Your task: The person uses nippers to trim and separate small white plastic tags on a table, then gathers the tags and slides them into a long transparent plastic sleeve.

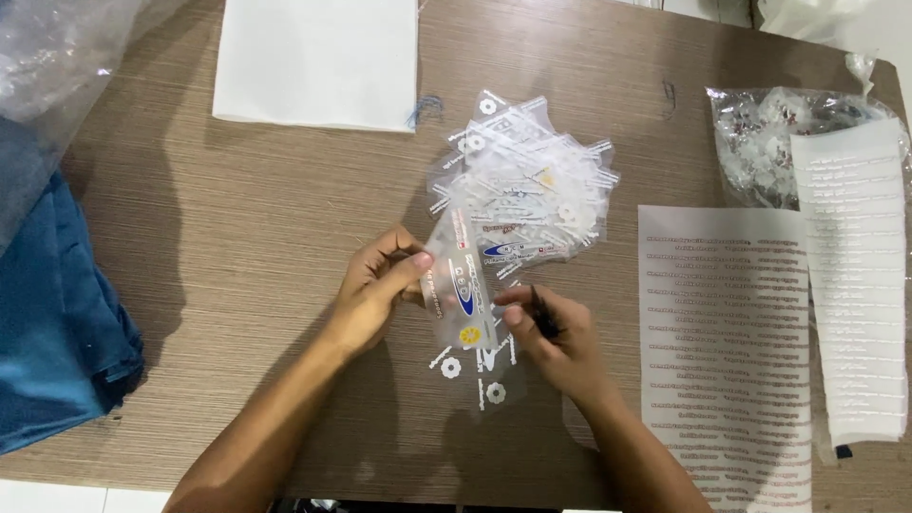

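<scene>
left hand (372, 290) pinches the left edge of a small clear packet (463, 285), thumb on top, fingers curled behind. the packet is held just above the table (237, 218), mid-frame, tilted a bit, with printed label and a yellow dot near its lower end. right hand (551, 332) touches the packet's lower right corner with its fingertips and also grips a thin dark tool (543, 313) between the fingers; can't tell what kind of tool.

just behind the packet, a pile (527, 185) of the same clear packets lies on the table, loosely fanned. two more clear packets (480, 370) lie flat under the hands, near the front edge.

right of the hands: a label sheet (727, 361) with rows of small print, lying flat. a second, narrower strip sheet (850, 285) overlaps its right side. behind that, a clear bag (760, 142) of small white parts, near the far right corner.

far side, a white cloth (318, 62), folded flat. left edge: blue fabric (52, 323) bunched up, with clear plastic wrap (47, 57) above it.
</scene>
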